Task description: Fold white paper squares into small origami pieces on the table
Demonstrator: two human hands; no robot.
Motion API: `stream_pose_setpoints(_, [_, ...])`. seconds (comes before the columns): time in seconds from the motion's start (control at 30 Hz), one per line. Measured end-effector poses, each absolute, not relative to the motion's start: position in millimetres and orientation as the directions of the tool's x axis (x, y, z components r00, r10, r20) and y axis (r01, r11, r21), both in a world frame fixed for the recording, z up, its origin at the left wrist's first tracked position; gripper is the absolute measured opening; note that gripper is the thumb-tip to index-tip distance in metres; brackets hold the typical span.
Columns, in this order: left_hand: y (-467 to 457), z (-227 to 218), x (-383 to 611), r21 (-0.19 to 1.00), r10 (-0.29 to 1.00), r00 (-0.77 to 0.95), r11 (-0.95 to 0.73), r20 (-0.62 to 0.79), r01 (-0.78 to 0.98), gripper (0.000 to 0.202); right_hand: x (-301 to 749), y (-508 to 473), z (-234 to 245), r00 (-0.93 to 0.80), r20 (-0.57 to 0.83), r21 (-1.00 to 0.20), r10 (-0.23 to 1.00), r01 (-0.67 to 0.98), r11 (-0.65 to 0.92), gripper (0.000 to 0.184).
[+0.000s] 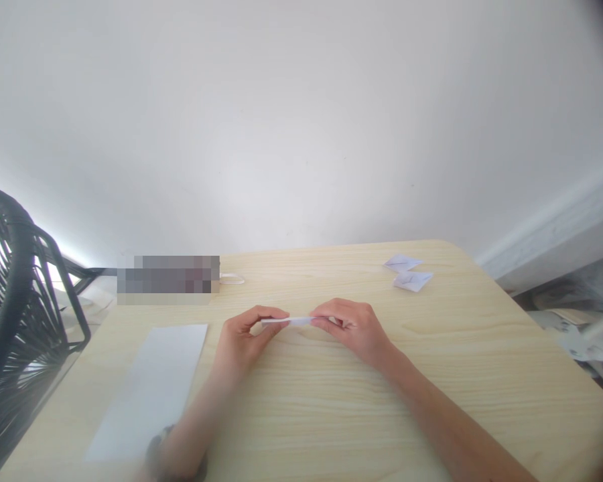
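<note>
Both of my hands meet at the middle of a light wooden table [331,415]. My left hand [244,338] pinches the left end of a small folded white paper piece [289,322], thumb and fingers closed on it. At the paper's right end my right hand [352,328] is closed on it too. The paper is held nearly edge-on just above the tabletop. A dark watch or band sits on my left wrist.
A white paper strip [153,388] lies flat at the table's left. Two small folded white paper pieces [408,273] rest at the far right. A black wire chair [15,314] stands left of the table. A white wall rises behind.
</note>
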State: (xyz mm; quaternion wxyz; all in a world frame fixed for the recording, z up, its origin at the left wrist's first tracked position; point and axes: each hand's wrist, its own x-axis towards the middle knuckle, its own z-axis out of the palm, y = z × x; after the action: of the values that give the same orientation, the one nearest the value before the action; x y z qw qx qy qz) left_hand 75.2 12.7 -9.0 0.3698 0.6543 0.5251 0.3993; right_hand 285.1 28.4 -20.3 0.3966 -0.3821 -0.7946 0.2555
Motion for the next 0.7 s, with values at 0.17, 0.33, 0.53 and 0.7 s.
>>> stream_pose_setpoints(0.17, [15, -4, 70, 0.680, 0.859, 0.282, -0.511, 0.427, 0.525, 0.012, 291, 31, -25, -0.500, 0.571, -0.479, 0.651, 0.442, 0.759, 0.022])
stream_pose_setpoints(0.33, [19, -7, 67, 0.324, 0.731, 0.486, -0.662, 0.479, 0.676, 0.022, 295, 33, -25, -0.577, 0.481, -0.396, 0.660, 0.529, 0.751, 0.019])
stream_pose_setpoints(0.53, [19, -11, 68, 0.253, 0.732, 0.564, -0.670, 0.383, 0.698, 0.024, 303, 34, -19, -0.571, 0.378, -0.460, 0.729, 0.568, 0.683, 0.014])
stream_pose_setpoints(0.7, [19, -9, 70, 0.353, 0.792, 0.530, -0.610, 0.303, 0.710, 0.020, 304, 34, -18, -0.526, 0.315, -0.576, 0.790, 0.556, 0.600, 0.019])
